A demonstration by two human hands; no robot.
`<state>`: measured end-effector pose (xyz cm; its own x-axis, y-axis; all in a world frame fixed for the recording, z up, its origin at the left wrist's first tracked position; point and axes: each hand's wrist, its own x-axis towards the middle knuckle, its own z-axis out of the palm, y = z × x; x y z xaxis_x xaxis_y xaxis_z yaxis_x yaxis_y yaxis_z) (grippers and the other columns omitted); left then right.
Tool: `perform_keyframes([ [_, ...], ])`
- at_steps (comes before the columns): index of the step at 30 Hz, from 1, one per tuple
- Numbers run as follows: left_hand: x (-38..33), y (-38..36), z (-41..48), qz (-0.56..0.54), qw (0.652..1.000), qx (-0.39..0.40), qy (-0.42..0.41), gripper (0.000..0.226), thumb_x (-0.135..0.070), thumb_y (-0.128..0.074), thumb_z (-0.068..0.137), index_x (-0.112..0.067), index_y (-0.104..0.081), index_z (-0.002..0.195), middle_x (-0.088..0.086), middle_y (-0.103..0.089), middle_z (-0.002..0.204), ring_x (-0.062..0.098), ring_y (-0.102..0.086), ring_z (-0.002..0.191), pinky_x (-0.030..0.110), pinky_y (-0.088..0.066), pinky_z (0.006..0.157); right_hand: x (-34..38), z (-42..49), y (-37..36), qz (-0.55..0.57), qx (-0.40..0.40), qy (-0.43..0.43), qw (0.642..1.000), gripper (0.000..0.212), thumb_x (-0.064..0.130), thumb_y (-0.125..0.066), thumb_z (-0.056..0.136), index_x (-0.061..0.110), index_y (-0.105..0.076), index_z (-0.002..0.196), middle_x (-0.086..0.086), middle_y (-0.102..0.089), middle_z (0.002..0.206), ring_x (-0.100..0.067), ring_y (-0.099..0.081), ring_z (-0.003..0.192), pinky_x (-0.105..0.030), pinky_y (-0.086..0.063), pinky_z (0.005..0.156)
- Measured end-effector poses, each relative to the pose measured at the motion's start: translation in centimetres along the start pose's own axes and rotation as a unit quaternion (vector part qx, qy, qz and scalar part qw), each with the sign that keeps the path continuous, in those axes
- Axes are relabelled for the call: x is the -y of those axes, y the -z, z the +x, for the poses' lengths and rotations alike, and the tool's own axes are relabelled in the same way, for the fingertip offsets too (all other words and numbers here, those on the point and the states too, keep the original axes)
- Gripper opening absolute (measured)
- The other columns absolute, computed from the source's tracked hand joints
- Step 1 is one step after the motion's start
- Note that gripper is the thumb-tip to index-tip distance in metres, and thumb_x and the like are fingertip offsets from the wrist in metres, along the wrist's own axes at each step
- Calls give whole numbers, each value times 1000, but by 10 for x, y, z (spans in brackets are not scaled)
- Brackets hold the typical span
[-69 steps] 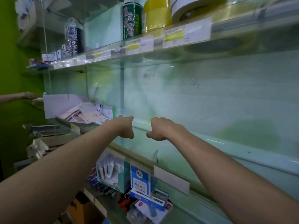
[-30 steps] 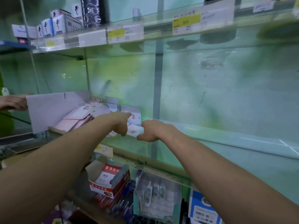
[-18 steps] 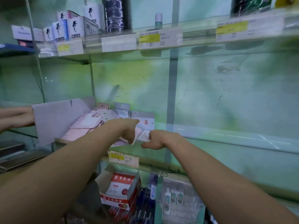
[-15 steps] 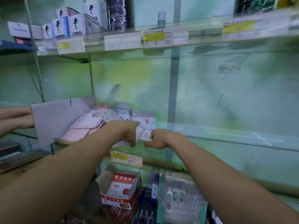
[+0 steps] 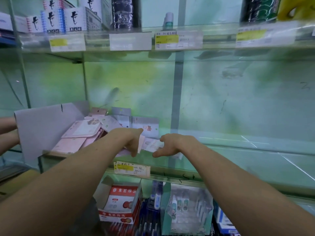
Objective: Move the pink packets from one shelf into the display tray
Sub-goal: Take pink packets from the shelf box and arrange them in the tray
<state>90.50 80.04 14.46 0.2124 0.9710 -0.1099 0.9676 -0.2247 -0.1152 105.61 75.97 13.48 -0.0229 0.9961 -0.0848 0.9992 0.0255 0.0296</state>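
**Gathering loose packets beside the tray**

Setting: a shop's glass shelf [image 5: 255, 150] before a mottled green back wall [image 5: 221, 99]. The left hand [image 5: 130, 142] is curled, thumb down, and appears to pinch a flat pale pink paper packet [image 5: 141, 144], whose edge shows just right of its knuckles. The right hand [image 5: 172, 145], close beside it, arches over the loose pink-and-white packets [image 5: 150, 145] lying on the glass. Its thumb is splayed and its fingers are hidden, so whether it has hold of anything cannot be told. Directly left of the left hand stands the grey cardboard display tray [image 5: 42, 126], which bears a slanted heap of pink packets [image 5: 76, 135]. Another person's forearms [image 5: 6, 125] lie beyond the tray's far wall. To do this step well, each hand should close on the packets' flat faces, lift clear of the glass, pass leftward over the tray's rim, and lay them flat on the heap. Thin paper probably slides readily, so a loose pinch risks shedding packets off the shelf's front lip.
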Motion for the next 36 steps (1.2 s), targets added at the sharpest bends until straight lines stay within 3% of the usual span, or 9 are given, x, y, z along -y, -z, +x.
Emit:
perform_keyframes([
  [4, -5, 0, -3, 41, 998, -38, -30, 68, -30, -63, 87, -17, -31, 146, 5, -40, 147, 26, -47, 127, 39, -43, 101, 3, 1, 0, -10, -5, 11, 1000, 47, 60, -55, 83, 16, -49, 97, -4, -55, 108, -26, -53, 98, -42, -45, 95],
  [8, -13, -1, -5, 44, 993, -86, -62, 36, -43, -38, 98, -14, -55, 111, 4, -58, 122, 25, -54, 107, 44, -37, 96, 9, -10, 2, -29, -10, 19, 999, 34, 46, -54, 86, 17, -43, 74, -3, -52, 90, -26, -52, 84, -35, -46, 80],
  [14, -23, -15, 1, 141, 969, -179, -95, 15, -25, -42, 98, -14, -52, 103, 6, -61, 108, 26, -59, 99, 35, -38, 79, 14, -31, 0, -86, -52, 41, 994, 22, 16, -43, 93, 11, -53, 112, -9, -57, 109, -25, -49, 86, -31, -39, 71],
  [17, -30, -16, 3, 141, 964, -213, -77, 9, -16, -45, 96, -17, -53, 93, 5, -61, 100, 25, -59, 100, 41, -35, 95, 3, -33, -3, -95, -74, 36, 992, 26, 4, -40, 93, 7, -53, 115, -10, -57, 115, -28, -55, 97, -31, -40, 71],
  [22, -53, -4, -4, 156, 941, -291, -74, 28, -7, -46, 91, -18, -41, 66, 1, -60, 90, 23, -58, 94, 42, -26, 104, -27, -43, -5, -117, -157, 30, 980, 25, 0, -44, 91, 7, -56, 112, -14, -60, 115, -31, -58, 105, -32, -42, 75],
  [25, -77, 5, -11, 163, 927, -325, -91, 23, -7, -46, 90, -20, -43, 71, -1, -58, 87, 23, -58, 91, 40, -26, 102, -50, -66, 2, -142, -189, 0, 972, 25, -5, -43, 89, 9, -56, 106, -11, -60, 100, -32, -58, 95, -31, -37, 69],
  [28, -111, 16, -23, 150, 922, -337, -118, 19, -9, -46, 91, -22, -43, 76, -1, -62, 99, 22, -57, 100, 42, -22, 106, -78, -96, 7, -159, -201, -39, 966, 19, -7, -44, 86, 11, -44, 82, -3, -36, 68, -30, -46, 78, -31, -35, 66],
  [34, -196, 34, -68, 128, 907, -352, -191, 17, -13, -40, 93, -25, -51, 88, 1, -63, 107, 24, -55, 106, 48, -18, 109, -143, -170, 8, -165, -177, -131, 962, 27, -11, -45, 83, 10, -37, 69, -2, -35, 66, -20, -40, 57, -28, -31, 51],
  [36, -230, 36, -89, 120, 902, -354, -218, 16, -13, -40, 94, -24, -48, 86, 1, -63, 105, 24, -55, 104, 49, -17, 110, -165, -202, 5, -157, -173, -156, 960, 20, -10, -45, 84, 9, -50, 81, -4, -48, 77, -25, -51, 69, -28, -37, 58],
])
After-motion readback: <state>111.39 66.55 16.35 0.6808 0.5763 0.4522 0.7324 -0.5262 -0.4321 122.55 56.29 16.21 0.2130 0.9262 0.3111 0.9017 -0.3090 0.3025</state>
